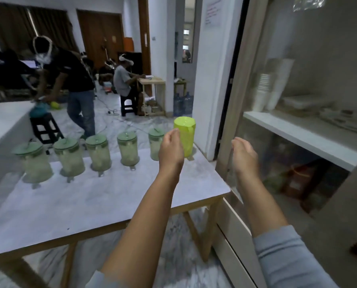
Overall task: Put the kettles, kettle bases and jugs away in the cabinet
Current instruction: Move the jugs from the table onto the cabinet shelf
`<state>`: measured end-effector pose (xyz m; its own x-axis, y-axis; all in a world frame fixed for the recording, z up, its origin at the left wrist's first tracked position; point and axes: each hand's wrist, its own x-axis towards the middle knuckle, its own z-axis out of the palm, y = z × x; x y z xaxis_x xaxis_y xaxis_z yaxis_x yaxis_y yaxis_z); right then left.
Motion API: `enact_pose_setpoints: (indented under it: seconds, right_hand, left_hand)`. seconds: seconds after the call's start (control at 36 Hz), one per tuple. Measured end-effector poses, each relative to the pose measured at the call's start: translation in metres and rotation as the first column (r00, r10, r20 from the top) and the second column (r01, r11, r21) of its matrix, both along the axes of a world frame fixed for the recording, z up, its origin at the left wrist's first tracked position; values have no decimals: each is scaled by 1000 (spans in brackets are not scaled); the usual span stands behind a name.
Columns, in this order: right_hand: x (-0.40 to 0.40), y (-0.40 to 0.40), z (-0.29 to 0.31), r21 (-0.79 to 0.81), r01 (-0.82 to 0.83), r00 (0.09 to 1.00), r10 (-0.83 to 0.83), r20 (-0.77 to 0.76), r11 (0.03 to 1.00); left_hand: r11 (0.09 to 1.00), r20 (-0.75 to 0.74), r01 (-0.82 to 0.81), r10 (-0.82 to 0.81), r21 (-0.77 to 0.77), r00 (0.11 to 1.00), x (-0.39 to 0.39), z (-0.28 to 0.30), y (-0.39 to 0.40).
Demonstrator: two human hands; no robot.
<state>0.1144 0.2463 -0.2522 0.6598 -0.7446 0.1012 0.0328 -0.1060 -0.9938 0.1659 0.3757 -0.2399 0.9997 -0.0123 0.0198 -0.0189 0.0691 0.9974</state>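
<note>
A row of several clear jugs with pale green lids [98,153] stands along the far side of the white table [86,202]. At the row's right end stands a bright yellow-green jug [186,134]. My left hand [171,148] is raised just in front of it, fingers curled and apart, holding nothing; whether it touches the jug I cannot tell. My right hand [244,154] hovers to the right, past the table's corner, loosely cupped and empty, in front of the cabinet [302,132] with its white shelf.
The cabinet shelf holds stacked white cups [271,90] and flat containers; dark items sit on the level below. Beyond the table a person [73,80] bends over a black stool [45,127], and another sits at a small wooden table. Water bottles stand by the wall.
</note>
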Motion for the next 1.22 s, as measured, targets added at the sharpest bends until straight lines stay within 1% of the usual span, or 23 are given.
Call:
enact_pose_setpoints:
  seconds: [0.11,0.28,0.39,0.47,0.61,0.67,0.81,0.94,1.03,1.14,1.22]
  right_hand:
    - [67,18,-1,30,-43,999,43,-21,999]
    - [143,30,-14,56,-71,995,74,-60,996]
    - [181,29,-31,71,-62,992,69,-104,996]
    - [211,21,-43,67,-66,988,75,-138,996]
    - [258,-1,-62,46,-81,972,89,-218,996]
    - [282,-13,-70,34,-88,963,93,-252,996]
    - [349,-46,-88,-3,-111,939,104,-328,994]
    - [401,-76,-103,-16,-121,897,102,-430,993]
    - [424,-90,-112,-33,-135,874,104,-475,990]
    - [448,-102,-127,-5,-198,812,161,-560,980]
    - [458,-109,-137,30,-235,781,208,-589,971]
  left_hand:
    - [997,-19,-69,70,29,997,64,-2,19]
    - [997,-82,-58,62,43,995,146,-21,32]
    - [997,-155,-46,55,61,986,182,-42,30]
    - [997,-200,-19,35,81,979,212,-59,24]
    - [991,-259,-15,50,133,965,261,-85,6]
    - [989,-305,-8,54,149,951,280,-97,-2]
    - [971,-367,-42,129,236,921,332,-124,-30]
    - [943,-456,-72,223,324,862,376,-147,-56]
    - [927,-480,-73,256,367,839,393,-159,-66]
    - [910,-511,-84,302,405,805,411,-174,-77]
    - [896,-519,-100,338,433,785,418,-184,-82]
